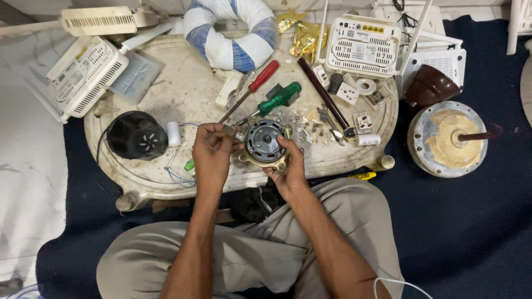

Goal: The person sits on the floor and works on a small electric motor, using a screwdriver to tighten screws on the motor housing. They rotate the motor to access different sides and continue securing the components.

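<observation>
A small round electric motor (265, 143) with a grey metal face and brass-coloured frame is held over the near edge of a low oval table (183, 94). My right hand (290, 166) grips its right and lower side. My left hand (213, 152) is closed at the motor's left side, pinching a small metal part there. A red-handled screwdriver (256, 83) and a green-handled screwdriver (279, 98) lie just beyond the motor.
On the table: a black round motor housing (136, 135), a white capacitor (174, 133) with wires, white routers (83, 75) (363, 47), wall sockets (363, 122), a dark rod (324, 97), loose screws. A blue-white cloth ring (230, 36) lies behind. A round metal disc (449, 138) sits on the dark mat.
</observation>
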